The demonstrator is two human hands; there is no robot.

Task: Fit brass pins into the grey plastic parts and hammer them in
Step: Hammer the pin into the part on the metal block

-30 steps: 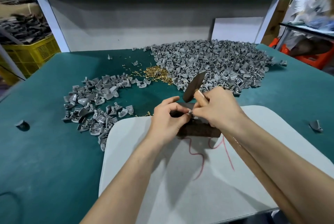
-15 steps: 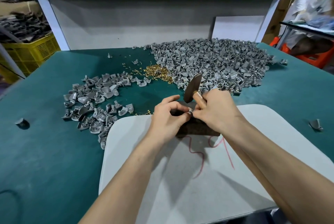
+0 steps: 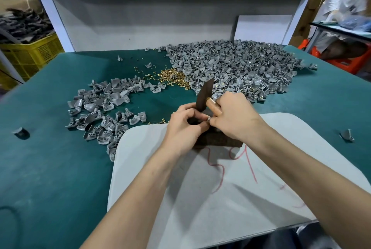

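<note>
head view shows the left hand (image 3: 184, 126) pinching a small grey plastic part (image 3: 208, 120) over the dark rectangular block (image 3: 217, 142), likely its anvil. the right hand (image 3: 234, 118), curled round the wooden-handled dark metal hammer (image 3: 204, 96), has its fingertips there too, seemingly seating a pin from the loose brass pins (image 3: 172, 75) just beyond.

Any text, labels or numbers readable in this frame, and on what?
Red handwritten scrawl on the grey board, its top hidden by the block: perhaps digits, not surely readable.
Faint red marks nearer the board's right edge: too faint to read.
No other text shows.
</note>
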